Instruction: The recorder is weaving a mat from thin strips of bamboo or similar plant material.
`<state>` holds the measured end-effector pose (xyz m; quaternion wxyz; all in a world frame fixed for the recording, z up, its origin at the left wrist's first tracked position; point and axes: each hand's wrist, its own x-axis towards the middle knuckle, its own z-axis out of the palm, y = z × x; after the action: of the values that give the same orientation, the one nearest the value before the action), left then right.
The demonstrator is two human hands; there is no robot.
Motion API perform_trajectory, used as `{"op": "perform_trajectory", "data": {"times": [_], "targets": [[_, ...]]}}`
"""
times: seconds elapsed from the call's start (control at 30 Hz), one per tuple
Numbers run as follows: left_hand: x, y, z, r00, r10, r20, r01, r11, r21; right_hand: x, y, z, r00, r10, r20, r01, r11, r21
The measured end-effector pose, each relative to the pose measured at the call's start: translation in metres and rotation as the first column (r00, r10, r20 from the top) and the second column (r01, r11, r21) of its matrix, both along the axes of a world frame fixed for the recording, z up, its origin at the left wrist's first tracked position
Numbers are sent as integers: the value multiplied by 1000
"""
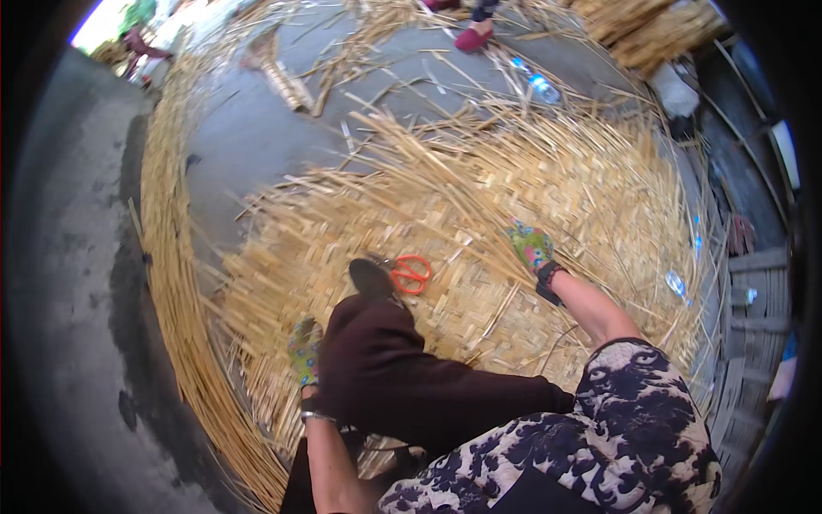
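A large mat woven from pale, flat strips, likely split cane or bamboo (445, 283), spreads under me. My right hand (532, 246), in a green flowered glove, is closed on a few long strips (445, 176) that slant up to the left across the weave. On the left, my left hand (304, 351), in a matching glove, is low over the mat beside my dark-trousered knee (368, 343). The knee partly covers it, and blur hides how its fingers lie. Orange-handled scissors (411, 274) rest on the mat by my dark shoe (371, 278), which partly covers their blades.
A long bundle of strips (167, 248) lies along the left wall (77, 257). Beyond the mat are a plastic bottle (538, 83), another person's red shoe (473, 39), and a tied bundle (282, 77). A slatted seat (753, 325) stands at right.
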<state>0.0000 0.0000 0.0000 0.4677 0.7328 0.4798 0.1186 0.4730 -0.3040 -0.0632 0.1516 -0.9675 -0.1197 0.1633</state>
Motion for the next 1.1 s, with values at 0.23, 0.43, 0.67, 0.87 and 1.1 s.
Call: {"op": "perform_trajectory", "data": {"times": [0.23,0.43,0.67,0.87,1.1], "targets": [[88,5,32,994,79,74,-98,953,287,-9,-46,-42,898,354,263,-436,801,411],[81,-2,136,914,193,356,-214,977,22,-79,89,91,838,500,218,-543,800,254],[52,3,202,497,449,742,-260,893,-367,-188,203,262,352,819,452,-916,202,347],[-40,17,202,251,466,848,-505,811,-296,-236,285,310,-10,856,517,-973,-129,194],[-60,25,236,248,426,870,-588,780,-215,-307,377,304,-424,901,-96,-293,-36,956]]}}
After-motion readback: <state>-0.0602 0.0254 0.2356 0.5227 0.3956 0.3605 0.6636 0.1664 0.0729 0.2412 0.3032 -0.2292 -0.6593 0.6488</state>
